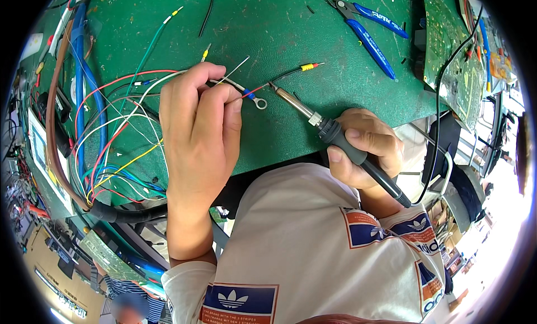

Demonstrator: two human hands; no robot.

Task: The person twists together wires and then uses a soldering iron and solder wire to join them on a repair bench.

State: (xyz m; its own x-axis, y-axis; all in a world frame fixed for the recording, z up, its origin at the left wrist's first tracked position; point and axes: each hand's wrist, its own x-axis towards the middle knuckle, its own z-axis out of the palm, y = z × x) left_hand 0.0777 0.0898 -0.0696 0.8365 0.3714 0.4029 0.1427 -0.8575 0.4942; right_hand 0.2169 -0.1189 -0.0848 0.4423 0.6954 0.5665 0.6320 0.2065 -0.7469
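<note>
My right hand (366, 148) is wrapped round the dark handle of a soldering iron (335, 135), its metal barrel pointing up and left. The iron's tip meets, or nearly meets, the end of a thin red wire (254, 91) beside a black wire (288, 73) with a yellow ferrule. Pinched between the fingers of my left hand (198, 117) is the red wire. A thin silvery strand (238, 68) sticks out above those fingers; whether they grip it too is hidden. Just beyond the fingertips lies a ring terminal (260, 103) with a blue sleeve.
Blue-handled cutters (372, 41) lie at the far right on the green mat (268, 27). A green circuit board (456, 61) stands along the right edge, the iron's black cord (439, 117) passing before it. Many coloured wires fan out from a black cable (120, 213) at left.
</note>
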